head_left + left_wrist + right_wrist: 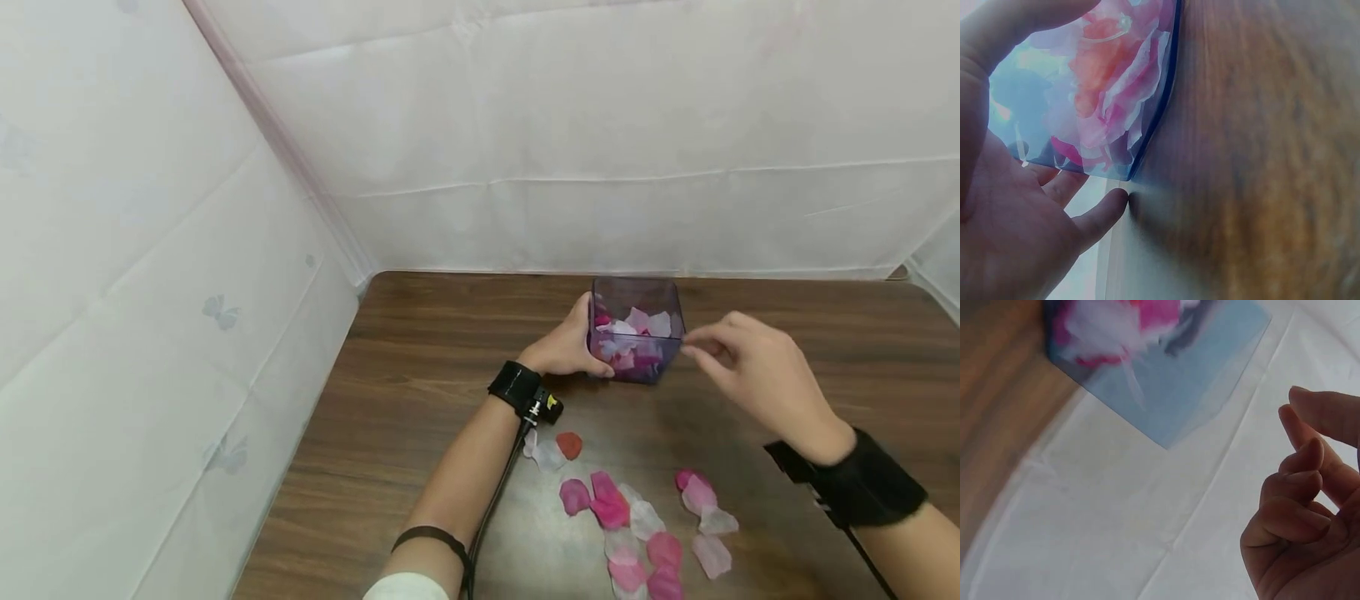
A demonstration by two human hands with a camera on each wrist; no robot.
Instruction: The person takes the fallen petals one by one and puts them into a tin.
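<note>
White sheeting walls in a dark wooden table [420, 350]. The left hand [561, 346] cups the clear purple plastic box [637, 340], part-filled with pink and white fabric petals [633, 337]. The right hand [757, 367] hovers beside its rim, fingers [1300, 487] loosely curled, empty. A scatter of loose petals [637, 525] remains on the table.

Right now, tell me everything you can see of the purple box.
The box is a small, square, open-topped container of see-through purple-tinted plastic with rounded corners. It stands upright on the wooden table, near its far edge. Pink, white and red petals partly fill it. The left hand holds its left side; the right hand hovers by its right rim, seemingly not touching.
</note>
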